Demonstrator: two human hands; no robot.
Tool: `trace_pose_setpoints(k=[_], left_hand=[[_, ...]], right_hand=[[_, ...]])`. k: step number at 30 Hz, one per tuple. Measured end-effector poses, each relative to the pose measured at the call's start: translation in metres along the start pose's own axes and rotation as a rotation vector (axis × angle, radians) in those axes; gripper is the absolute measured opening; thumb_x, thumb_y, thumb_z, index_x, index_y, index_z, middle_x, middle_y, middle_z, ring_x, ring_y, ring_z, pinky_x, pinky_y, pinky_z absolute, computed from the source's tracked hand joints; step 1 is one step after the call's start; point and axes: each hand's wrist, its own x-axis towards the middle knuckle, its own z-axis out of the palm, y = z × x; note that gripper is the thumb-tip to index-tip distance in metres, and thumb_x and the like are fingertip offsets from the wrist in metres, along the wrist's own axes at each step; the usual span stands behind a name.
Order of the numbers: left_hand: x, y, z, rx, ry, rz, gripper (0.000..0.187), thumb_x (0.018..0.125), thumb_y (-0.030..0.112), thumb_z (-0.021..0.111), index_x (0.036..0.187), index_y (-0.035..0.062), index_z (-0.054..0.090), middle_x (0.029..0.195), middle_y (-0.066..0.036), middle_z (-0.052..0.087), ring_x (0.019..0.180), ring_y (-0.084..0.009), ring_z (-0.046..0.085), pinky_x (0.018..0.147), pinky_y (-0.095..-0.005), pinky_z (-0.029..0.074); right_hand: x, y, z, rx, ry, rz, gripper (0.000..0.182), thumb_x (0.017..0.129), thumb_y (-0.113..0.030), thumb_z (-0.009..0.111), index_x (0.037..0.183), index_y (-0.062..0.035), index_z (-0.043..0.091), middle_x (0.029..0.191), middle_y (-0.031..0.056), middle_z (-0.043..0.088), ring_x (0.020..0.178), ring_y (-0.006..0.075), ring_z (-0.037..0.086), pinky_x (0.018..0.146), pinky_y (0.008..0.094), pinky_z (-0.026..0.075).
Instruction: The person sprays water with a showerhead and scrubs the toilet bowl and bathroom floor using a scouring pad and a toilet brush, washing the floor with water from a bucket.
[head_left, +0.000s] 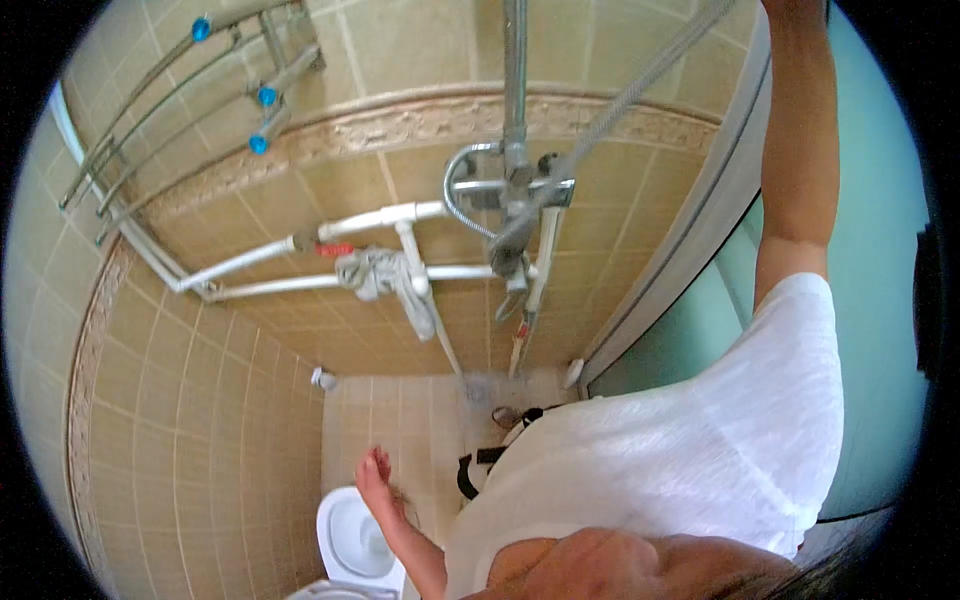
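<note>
My left hand (373,480) hangs in the air above the toilet (352,535), its fingers loosely bent and a little apart, with nothing seen in them. My right arm (798,150) reaches up along the right side. The right hand lies beyond the top edge, so what it touches is hidden. Close to that raised arm, a grey shower hose (650,80) slants down from the top edge towards the chrome mixer tap (515,190) on the tiled wall.
White pipes (270,290) run along the wall, with a grey cloth (385,275) draped over them. A metal rack (190,100) with blue-capped ends is at upper left. A greenish glass panel (880,250) stands at right. Footwear (505,415) shows on the floor.
</note>
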Motion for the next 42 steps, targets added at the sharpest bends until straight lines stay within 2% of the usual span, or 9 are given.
trace_pose_setpoints(k=[7, 10, 14, 16, 18, 20, 25, 36, 42], left_hand=[[-0.045, 0.106, 0.118, -0.121, -0.417, 0.483, 0.043, 0.085, 0.019, 0.041, 0.122, 0.0000, 0.032, 0.123, -0.017, 0.039, 0.114, -0.0284, 0.038, 0.093, -0.0377, 0.032], [-0.067, 0.120, 0.136, -0.198, -0.363, 0.750, 0.048, 0.085, 0.028, 0.042, 0.122, -0.0003, 0.029, 0.129, -0.018, 0.031, 0.118, -0.0284, 0.032, 0.095, -0.0395, 0.027], [-0.077, 0.098, 0.113, -0.397, -0.148, 0.614, 0.038, 0.084, 0.024, 0.044, 0.115, 0.0018, 0.037, 0.116, -0.017, 0.043, 0.109, -0.0276, 0.041, 0.093, -0.0410, 0.030], [-0.072, 0.057, 0.072, -0.713, -0.001, 0.350, 0.025, 0.083, 0.020, 0.046, 0.102, 0.0037, 0.043, 0.088, -0.009, 0.050, 0.085, -0.0215, 0.049, 0.086, -0.0397, 0.036], [-0.077, 0.033, 0.050, -0.821, 0.213, 0.239, 0.016, 0.079, 0.011, 0.046, 0.093, 0.0050, 0.041, 0.064, -0.002, 0.042, 0.060, -0.0148, 0.045, 0.069, -0.0327, 0.044], [-0.078, -0.006, 0.011, -0.865, 0.338, 0.253, 0.007, 0.079, 0.011, 0.047, 0.078, 0.0083, 0.041, 0.056, 0.002, 0.035, 0.051, -0.0118, 0.038, 0.056, -0.0277, 0.041], [-0.094, -0.079, -0.082, -0.976, 0.719, 0.098, 0.024, 0.077, 0.018, 0.051, 0.060, 0.0124, 0.035, 0.052, 0.003, 0.033, 0.046, -0.0116, 0.036, 0.045, -0.0249, 0.035], [-0.204, -0.214, -0.308, -1.026, 1.295, 0.360, 0.022, 0.070, 0.013, 0.052, 0.054, 0.0108, 0.037, 0.049, -0.001, 0.036, 0.047, -0.0162, 0.040, 0.046, -0.0295, 0.036], [-0.265, -0.155, -0.296, -0.925, 1.434, 0.380, 0.022, 0.070, 0.011, 0.050, 0.053, 0.0101, 0.036, 0.050, -0.003, 0.037, 0.047, -0.0177, 0.041, 0.049, -0.0298, 0.037]], right_hand=[[-0.217, -0.017, 0.092, 0.169, -0.534, 0.923, 0.038, 0.072, -0.020, 0.063, 0.104, -0.0083, 0.047, 0.063, 0.0001, 0.050, 0.048, 0.0079, 0.047, 0.039, 0.0208, 0.037], [-0.318, -0.036, 0.145, 0.148, -0.759, 0.656, 0.040, 0.073, -0.018, 0.062, 0.107, -0.0063, 0.046, 0.087, 0.0061, 0.054, 0.082, 0.0164, 0.053, 0.071, 0.0294, 0.043], [-0.435, -0.064, 0.177, 0.385, -0.766, 0.550, 0.048, 0.074, -0.016, 0.059, 0.118, -0.0070, 0.041, 0.103, 0.0127, 0.051, 0.096, 0.0263, 0.050, 0.081, 0.0345, 0.040], [-0.459, -0.073, 0.165, 0.551, -1.206, 0.612, 0.047, 0.076, -0.015, 0.057, 0.119, -0.0067, 0.040, 0.107, 0.0132, 0.049, 0.100, 0.0280, 0.047, 0.084, 0.0351, 0.038], [-0.489, -0.055, 0.143, 0.369, -1.143, 0.465, 0.041, 0.078, -0.015, 0.055, 0.116, -0.0067, 0.043, 0.107, 0.0135, 0.048, 0.100, 0.0272, 0.047, 0.085, 0.0333, 0.038], [-0.482, -0.017, 0.110, 0.174, -1.115, 0.874, 0.033, 0.080, -0.018, 0.054, 0.110, -0.0061, 0.047, 0.105, 0.0113, 0.049, 0.097, 0.0232, 0.049, 0.084, 0.0314, 0.040], [-0.454, 0.071, 0.057, 0.025, -0.223, 1.217, 0.032, 0.081, -0.018, 0.055, 0.108, -0.0035, 0.045, 0.096, 0.0057, 0.052, 0.084, 0.0141, 0.050, 0.075, 0.0273, 0.042], [-0.466, 0.131, 0.040, -0.248, -0.299, 0.963, 0.043, 0.080, -0.020, 0.056, 0.118, -0.0052, 0.040, 0.101, 0.0046, 0.049, 0.084, 0.0128, 0.048, 0.070, 0.0242, 0.040], [-0.442, 0.119, 0.037, 0.121, -0.086, 1.596, 0.048, 0.081, -0.016, 0.053, 0.122, -0.0024, 0.032, 0.102, 0.0109, 0.050, 0.088, 0.0174, 0.050, 0.075, 0.0310, 0.043]])
